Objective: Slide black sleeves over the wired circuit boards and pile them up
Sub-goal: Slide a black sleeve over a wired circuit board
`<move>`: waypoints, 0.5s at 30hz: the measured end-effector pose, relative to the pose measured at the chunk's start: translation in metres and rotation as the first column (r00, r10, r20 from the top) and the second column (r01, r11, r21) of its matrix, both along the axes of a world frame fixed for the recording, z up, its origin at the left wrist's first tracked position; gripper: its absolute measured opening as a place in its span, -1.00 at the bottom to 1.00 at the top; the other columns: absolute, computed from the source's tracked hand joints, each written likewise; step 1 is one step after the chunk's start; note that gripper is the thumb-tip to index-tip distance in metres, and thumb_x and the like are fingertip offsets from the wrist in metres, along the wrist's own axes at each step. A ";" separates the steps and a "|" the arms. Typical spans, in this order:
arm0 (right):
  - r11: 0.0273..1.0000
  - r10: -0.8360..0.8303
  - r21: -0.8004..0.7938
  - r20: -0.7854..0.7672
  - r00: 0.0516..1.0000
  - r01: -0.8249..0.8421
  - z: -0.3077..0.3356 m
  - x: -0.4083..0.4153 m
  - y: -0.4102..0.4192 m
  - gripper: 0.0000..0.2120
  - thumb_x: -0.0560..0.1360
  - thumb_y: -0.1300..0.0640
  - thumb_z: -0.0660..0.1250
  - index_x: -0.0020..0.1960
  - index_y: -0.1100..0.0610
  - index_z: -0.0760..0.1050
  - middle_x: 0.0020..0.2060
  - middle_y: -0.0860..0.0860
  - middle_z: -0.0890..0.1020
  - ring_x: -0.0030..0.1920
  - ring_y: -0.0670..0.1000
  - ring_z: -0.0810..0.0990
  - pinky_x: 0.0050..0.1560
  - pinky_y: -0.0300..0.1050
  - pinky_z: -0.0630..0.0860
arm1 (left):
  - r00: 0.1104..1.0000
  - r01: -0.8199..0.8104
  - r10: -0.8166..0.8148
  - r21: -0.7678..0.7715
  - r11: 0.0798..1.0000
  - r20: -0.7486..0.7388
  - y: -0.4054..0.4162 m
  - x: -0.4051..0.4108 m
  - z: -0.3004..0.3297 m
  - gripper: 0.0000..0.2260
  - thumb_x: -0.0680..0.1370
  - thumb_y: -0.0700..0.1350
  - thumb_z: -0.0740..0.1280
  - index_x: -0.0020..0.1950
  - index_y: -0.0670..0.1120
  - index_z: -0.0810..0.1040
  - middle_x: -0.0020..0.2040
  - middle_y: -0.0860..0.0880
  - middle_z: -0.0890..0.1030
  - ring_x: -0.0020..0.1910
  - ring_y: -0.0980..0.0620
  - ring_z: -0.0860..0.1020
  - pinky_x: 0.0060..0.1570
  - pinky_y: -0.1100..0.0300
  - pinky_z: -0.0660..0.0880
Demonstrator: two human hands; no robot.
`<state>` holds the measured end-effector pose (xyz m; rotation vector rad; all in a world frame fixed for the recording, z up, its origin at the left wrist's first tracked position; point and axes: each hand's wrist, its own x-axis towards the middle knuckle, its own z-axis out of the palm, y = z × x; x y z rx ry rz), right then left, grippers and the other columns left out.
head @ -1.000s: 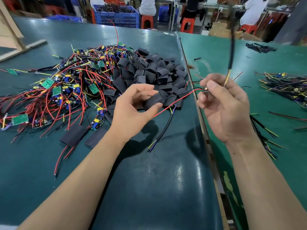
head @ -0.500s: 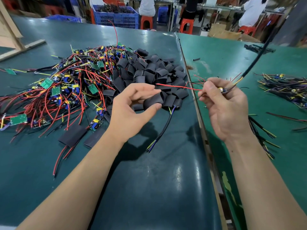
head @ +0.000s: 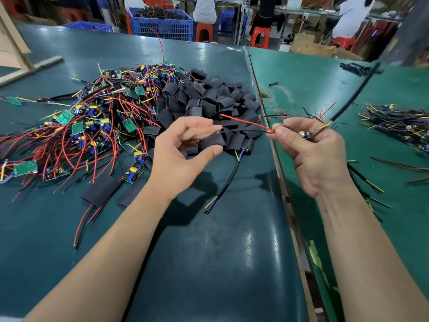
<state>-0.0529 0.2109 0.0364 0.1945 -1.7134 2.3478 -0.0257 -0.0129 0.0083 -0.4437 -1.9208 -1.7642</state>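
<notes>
A black sleeve (head: 212, 141) is being pinched by the left hand (head: 178, 154) between thumb and curled fingers, above the front edge of the heap of black sleeves (head: 209, 101). A small wired circuit board (head: 306, 134) is being gripped by the right hand (head: 308, 154), just right of the table seam; its red wire (head: 246, 122) and black wire (head: 246, 130) are being pointed leftward toward the pinched sleeve, the black one reaching the left fingertips. A thick black cable (head: 355, 94) is being trailed up and right from the board. Unsleeved boards (head: 88, 119) are being kept heaped on the dark green table (head: 209, 263), left of the sleeves
</notes>
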 end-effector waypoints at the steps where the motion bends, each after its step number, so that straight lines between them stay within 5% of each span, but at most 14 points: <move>1: 0.999 -0.038 -0.003 -0.015 0.999 0.038 0.000 -0.001 0.001 -0.82 0.32 0.39 0.49 -0.17 0.17 0.60 -0.26 0.08 0.70 -0.18 0.10 0.71 -0.04 -0.16 0.61 | 1.000 0.002 -0.002 0.002 1.000 0.000 0.000 0.000 0.000 -0.64 0.41 -0.35 0.51 0.15 -0.20 0.51 0.07 -0.02 0.68 0.14 0.04 0.63 0.09 0.26 0.51; 7: 0.989 -0.133 0.044 -0.130 0.982 0.140 0.002 0.000 -0.002 -0.83 0.37 0.39 0.48 -0.18 0.13 0.62 -0.22 0.09 0.72 -0.19 0.08 0.70 -0.04 -0.15 0.58 | 1.000 -0.014 0.015 0.015 1.000 -0.009 0.001 0.000 0.000 -0.65 0.41 -0.34 0.51 0.14 -0.20 0.52 0.08 -0.03 0.68 0.13 0.05 0.64 0.13 0.21 0.52; 15: 0.995 -0.064 0.073 -0.128 0.990 0.074 0.003 0.000 -0.002 -0.84 0.34 0.35 0.48 -0.20 0.12 0.64 -0.23 0.08 0.71 -0.19 0.09 0.69 -0.02 -0.12 0.59 | 0.996 -0.086 0.087 0.038 0.996 -0.033 0.000 -0.001 0.001 -0.65 0.40 -0.34 0.51 0.12 -0.24 0.50 0.09 -0.10 0.66 0.15 0.01 0.63 0.16 0.10 0.53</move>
